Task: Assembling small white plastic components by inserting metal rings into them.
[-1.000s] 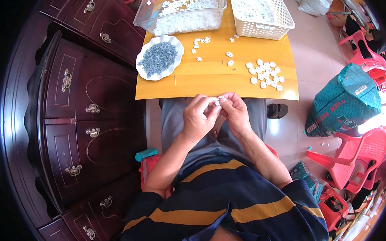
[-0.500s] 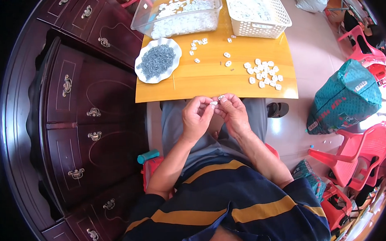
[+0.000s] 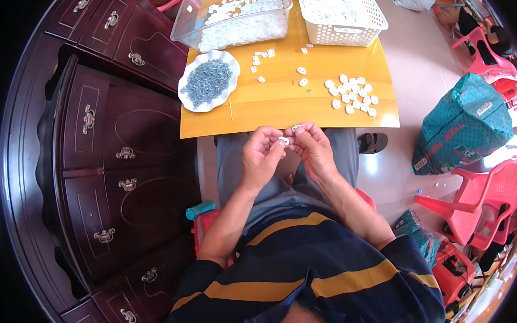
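Just off the front edge of the wooden table, my left hand pinches a small white plastic piece between thumb and fingers. My right hand grips another small white piece at its fingertips. Both hands are close together over my lap, and any pin between them is too small to make out. A pile of rounded white pieces lies at the right of the tabletop. Several smaller white pieces are scattered further back, with two oval ones near the middle.
A scalloped white dish of dark grey metal pins stands at the table's left. Behind are a clear plastic bin and a white perforated basket, both full of white pieces. Dark cabinets line the left; a teal bag and red chairs stand right.
My fingertips have drawn slightly apart, and the piece in my left hand is turned so more of it shows. The view has shifted a little.
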Demonstrator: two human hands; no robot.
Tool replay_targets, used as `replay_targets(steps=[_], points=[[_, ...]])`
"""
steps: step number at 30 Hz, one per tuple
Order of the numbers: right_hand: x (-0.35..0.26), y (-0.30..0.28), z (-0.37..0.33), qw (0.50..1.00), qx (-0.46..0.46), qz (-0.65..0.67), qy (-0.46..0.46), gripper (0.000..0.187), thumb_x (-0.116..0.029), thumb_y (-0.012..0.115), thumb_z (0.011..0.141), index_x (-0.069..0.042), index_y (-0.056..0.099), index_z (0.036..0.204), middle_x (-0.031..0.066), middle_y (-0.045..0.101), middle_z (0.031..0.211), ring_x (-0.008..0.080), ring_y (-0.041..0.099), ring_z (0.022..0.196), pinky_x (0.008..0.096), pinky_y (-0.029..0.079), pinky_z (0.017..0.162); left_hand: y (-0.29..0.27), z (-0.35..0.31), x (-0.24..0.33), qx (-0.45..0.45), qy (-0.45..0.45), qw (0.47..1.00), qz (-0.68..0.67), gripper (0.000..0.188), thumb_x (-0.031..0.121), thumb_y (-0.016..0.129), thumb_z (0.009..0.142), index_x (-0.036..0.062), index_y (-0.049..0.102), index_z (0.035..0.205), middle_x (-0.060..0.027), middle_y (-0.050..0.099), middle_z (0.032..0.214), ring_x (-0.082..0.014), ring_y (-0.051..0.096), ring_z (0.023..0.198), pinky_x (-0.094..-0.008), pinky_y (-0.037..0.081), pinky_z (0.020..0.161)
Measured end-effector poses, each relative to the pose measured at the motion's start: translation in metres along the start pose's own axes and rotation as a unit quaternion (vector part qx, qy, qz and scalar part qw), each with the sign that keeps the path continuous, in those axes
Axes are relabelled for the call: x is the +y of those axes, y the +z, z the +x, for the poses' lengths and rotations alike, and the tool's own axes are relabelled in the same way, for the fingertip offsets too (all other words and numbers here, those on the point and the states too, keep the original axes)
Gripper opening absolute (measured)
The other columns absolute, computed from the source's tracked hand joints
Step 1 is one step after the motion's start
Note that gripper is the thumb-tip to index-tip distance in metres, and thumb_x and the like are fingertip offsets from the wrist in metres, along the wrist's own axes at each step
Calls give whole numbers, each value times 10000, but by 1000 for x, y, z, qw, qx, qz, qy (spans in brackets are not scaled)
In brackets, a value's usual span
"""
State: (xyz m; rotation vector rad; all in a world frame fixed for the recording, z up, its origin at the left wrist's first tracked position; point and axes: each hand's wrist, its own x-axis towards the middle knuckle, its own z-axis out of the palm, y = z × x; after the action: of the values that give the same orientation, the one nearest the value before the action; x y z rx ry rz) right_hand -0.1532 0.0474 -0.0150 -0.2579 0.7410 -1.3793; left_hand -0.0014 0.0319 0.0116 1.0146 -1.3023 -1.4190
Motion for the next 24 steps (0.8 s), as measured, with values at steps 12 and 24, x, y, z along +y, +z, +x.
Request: replay_targets(steps=[12,24], points=[[-2,-8,5,992,-28,112,46,69,-126,619,1003,-64,597,1022,116,693,1074,215,689,1007,326,571,900,28,-13,-11,-101,95,971,197,203,-55,693,882,-1,683,1078,-61,704,910,-121,676,767,-262,553,680],[4,-7,4,996,-45,60,52,65,-118,613,1004,-54,624,994,99,700,1025,183,669,951,302,544,870,32,-16,2,-87,220,896,377,98,43,676,843,45,634,932,-129,625,910,-363,654,797,-439,541,664]])
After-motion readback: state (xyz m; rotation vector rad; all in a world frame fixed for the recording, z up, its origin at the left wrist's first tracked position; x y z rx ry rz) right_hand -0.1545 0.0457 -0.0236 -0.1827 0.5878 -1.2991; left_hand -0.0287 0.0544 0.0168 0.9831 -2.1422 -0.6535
